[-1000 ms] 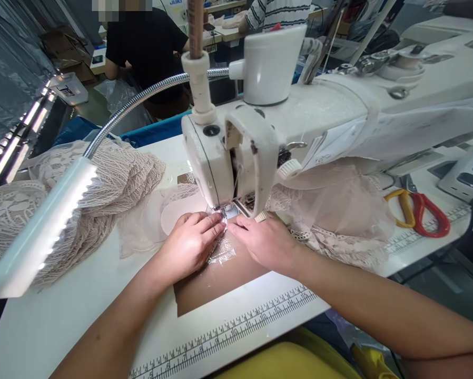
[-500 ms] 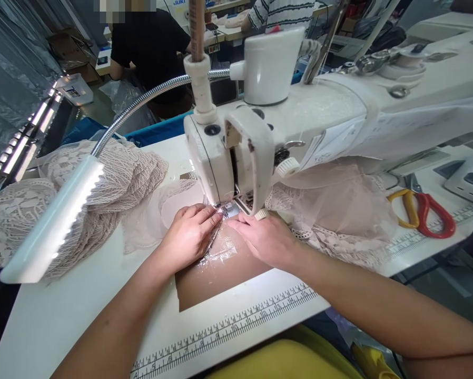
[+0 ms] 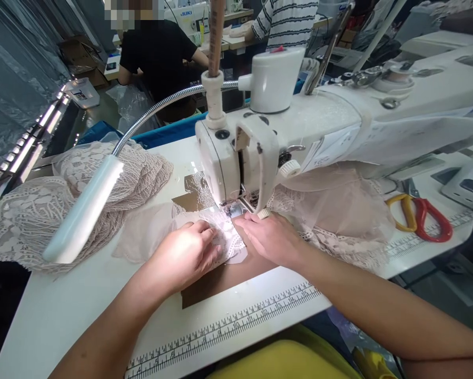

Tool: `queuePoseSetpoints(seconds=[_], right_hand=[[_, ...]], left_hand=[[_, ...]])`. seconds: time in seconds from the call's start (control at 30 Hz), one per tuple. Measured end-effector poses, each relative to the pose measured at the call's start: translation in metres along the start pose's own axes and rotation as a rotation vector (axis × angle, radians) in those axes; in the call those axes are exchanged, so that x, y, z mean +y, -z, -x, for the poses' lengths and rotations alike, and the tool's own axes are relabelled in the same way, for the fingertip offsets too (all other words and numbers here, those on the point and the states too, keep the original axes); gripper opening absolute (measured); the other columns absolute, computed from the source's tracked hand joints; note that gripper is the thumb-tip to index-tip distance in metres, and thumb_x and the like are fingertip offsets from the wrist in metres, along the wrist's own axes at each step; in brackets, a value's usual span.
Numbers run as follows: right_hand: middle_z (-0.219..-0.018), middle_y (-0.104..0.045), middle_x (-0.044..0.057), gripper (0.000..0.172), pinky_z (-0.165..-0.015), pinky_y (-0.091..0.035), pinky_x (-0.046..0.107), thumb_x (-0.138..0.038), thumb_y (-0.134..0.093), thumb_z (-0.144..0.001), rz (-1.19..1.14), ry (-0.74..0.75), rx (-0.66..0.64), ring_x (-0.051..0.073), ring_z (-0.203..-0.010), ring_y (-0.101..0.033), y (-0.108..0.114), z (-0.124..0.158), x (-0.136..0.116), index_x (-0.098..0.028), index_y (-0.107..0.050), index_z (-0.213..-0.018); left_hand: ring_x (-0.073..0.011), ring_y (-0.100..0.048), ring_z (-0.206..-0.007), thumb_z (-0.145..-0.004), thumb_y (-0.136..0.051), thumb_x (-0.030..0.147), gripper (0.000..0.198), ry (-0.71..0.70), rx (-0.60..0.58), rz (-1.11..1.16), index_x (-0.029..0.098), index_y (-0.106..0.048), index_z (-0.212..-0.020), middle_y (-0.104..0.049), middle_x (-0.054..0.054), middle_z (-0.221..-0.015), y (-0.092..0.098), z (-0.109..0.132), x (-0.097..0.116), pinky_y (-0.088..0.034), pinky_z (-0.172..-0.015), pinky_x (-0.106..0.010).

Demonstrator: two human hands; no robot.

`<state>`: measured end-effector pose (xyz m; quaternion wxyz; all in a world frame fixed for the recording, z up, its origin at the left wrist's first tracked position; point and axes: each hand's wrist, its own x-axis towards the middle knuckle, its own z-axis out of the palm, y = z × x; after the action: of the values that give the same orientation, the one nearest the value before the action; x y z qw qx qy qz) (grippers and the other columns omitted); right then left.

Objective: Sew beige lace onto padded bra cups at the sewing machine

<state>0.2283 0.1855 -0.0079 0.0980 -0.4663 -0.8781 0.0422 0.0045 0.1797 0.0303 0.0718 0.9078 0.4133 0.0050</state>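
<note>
A strip of pale lace point(image 3: 230, 234) lies under the needle area of the white sewing machine point(image 3: 220, 158), over a brown sheet point(image 3: 216, 276) on the bed. My left hand point(image 3: 189, 252) rests on the lace left of the needle, its fingers bent and gripping the fabric. Sheer fabric point(image 3: 144, 231) trails out to that hand's left. My right hand point(image 3: 272, 237) lies to the right of the presser foot point(image 3: 229, 210), fingers stretched toward the lace edge and flat on the brown sheet. The small knob by the needle partly covers its fingertips.
Lace pieces point(image 3: 102, 173) are piled at left under a lit lamp point(image 3: 86, 210). More lace point(image 3: 339, 210) lies at right, beside scissors point(image 3: 430, 218) with red and yellow handles. A printed ruler point(image 3: 228, 326) edges the table. Two people point(image 3: 157, 63) sit beyond the machine.
The lace now lies over the brown sheet at the needle, where shiny clear film showed before. My left hand has drawn back slightly from the needle; my right hand stays beside it. The view has shifted a little.
</note>
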Motion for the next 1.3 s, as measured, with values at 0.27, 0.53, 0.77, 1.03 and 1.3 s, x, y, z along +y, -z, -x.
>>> queuePoseSetpoints(seconds=[0.27, 0.53, 0.77, 1.03, 1.3], right_hand=[[-0.089, -0.065, 0.004, 0.032, -0.062, -0.033, 0.029, -0.015, -0.043, -0.09, -0.002, -0.006, 0.01, 0.017, -0.072, -0.051, 0.0, 0.001, 0.0, -0.021, -0.064, -0.113], [-0.091, -0.066, 0.002, 0.029, -0.066, -0.034, 0.029, -0.014, -0.044, -0.089, -0.163, 0.026, -0.011, 0.016, -0.074, -0.053, 0.003, 0.003, -0.001, -0.021, -0.064, -0.107], [-0.1, -0.065, 0.004, 0.034, -0.068, -0.036, 0.028, -0.005, -0.048, -0.082, -0.307, 0.071, -0.054, 0.016, -0.081, -0.056, 0.007, 0.005, -0.002, -0.018, -0.061, -0.11], [-0.08, -0.061, 0.004, 0.015, -0.069, -0.039, 0.028, -0.018, -0.054, -0.088, -0.267, 0.253, 0.018, 0.016, -0.076, -0.054, -0.002, 0.007, 0.0, -0.015, -0.066, -0.08], [-0.07, -0.06, 0.002, 0.023, -0.068, -0.038, 0.027, -0.022, -0.053, -0.09, -0.234, 0.248, 0.061, 0.014, -0.069, -0.051, -0.005, 0.009, 0.0, -0.016, -0.063, -0.069]], left_hand=[[-0.0263, -0.057, -0.1, -0.09, -0.052, 0.03, 0.029, -0.064, 0.052, 0.094, 0.015, -0.06, -0.114, -0.061, -0.014, -0.116, -0.017, -0.01, 0.013, -0.051, -0.085, -0.042], [-0.0285, -0.054, -0.104, -0.088, -0.055, 0.035, 0.037, -0.078, 0.003, 0.112, 0.014, -0.059, -0.118, -0.059, -0.013, -0.12, -0.01, -0.004, 0.017, -0.047, -0.089, -0.045], [-0.0195, -0.054, -0.077, -0.095, -0.042, 0.021, 0.026, -0.033, 0.006, 0.216, 0.015, -0.066, -0.087, -0.062, -0.007, -0.082, -0.016, -0.005, 0.021, -0.046, -0.07, -0.033], [-0.0186, -0.058, -0.084, -0.095, -0.046, 0.027, 0.023, -0.058, 0.072, 0.377, 0.016, -0.066, -0.097, -0.065, -0.008, -0.091, -0.019, -0.007, 0.011, -0.049, -0.076, -0.031], [-0.0261, -0.057, -0.1, -0.094, -0.045, 0.033, 0.038, -0.075, 0.078, 0.133, 0.014, -0.058, -0.124, -0.055, -0.013, -0.133, -0.03, -0.012, 0.011, -0.05, -0.088, -0.043]])
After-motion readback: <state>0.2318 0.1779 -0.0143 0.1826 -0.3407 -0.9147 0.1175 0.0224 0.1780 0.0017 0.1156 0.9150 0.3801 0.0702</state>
